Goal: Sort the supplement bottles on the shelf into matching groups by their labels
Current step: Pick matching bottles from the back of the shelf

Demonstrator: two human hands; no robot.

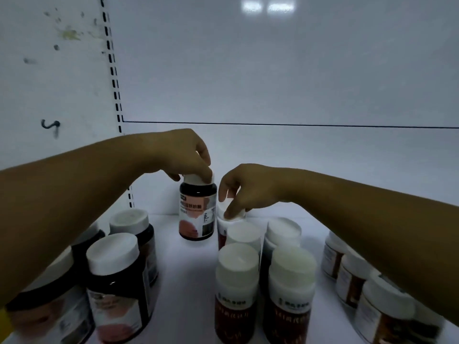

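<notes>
White shelf (188, 269), white back wall, slotted upright at left. Dark pink-label bottles (116, 281) clustered at left. Left hand (183, 157) pinched shut on the cap of one more pink-label bottle (197, 209), upright and apart from that cluster. Right hand (244, 189), fingers closed around the cap of a rear bottle (229, 219) in the red-label group (263, 281). Further bottles (360, 281) at right, labels blurred. Tight quarters: a forearm could easily topple neighbours.
</notes>
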